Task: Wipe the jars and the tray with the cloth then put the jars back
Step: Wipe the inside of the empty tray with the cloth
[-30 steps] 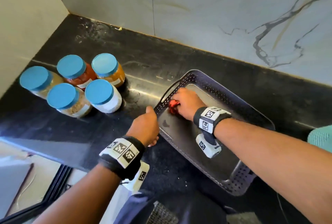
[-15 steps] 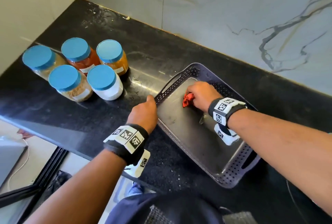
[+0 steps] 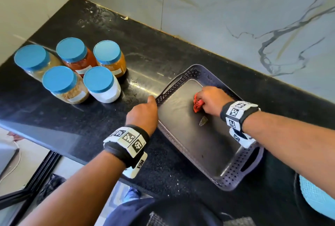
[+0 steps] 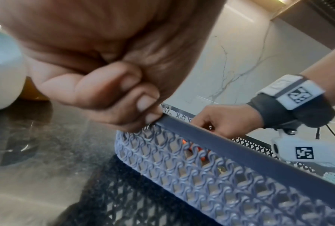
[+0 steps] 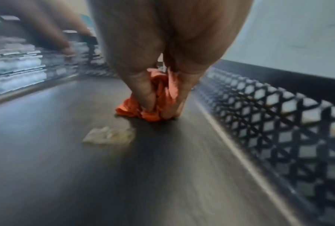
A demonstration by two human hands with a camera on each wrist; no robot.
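Note:
A grey perforated tray (image 3: 233, 177) lies on the black counter with nothing standing in it. My right hand (image 3: 210, 100) grips a bunched orange-red cloth (image 3: 198, 105) and presses it on the tray floor near the far end; the right wrist view shows the cloth (image 5: 153, 99) pinched between thumb and fingers. My left hand (image 3: 145, 113) holds the tray's near-left rim (image 4: 182, 126) with curled fingers. Several blue-lidded jars (image 3: 72, 70) stand in a cluster on the counter to the left, apart from the tray. A small pale scrap (image 3: 203, 121) lies on the tray floor just behind the cloth.
The marble wall (image 3: 235, 17) runs close behind the tray. A side wall (image 3: 27, 8) stands left of the jars. The counter's front edge (image 3: 54, 146) drops to the floor at the lower left. A light-blue object (image 3: 317, 195) sits at the right edge.
My right hand has slid the cloth from the tray's left rim towards the far right side. The left hand stays on the rim. A pale scrap now shows on the tray floor.

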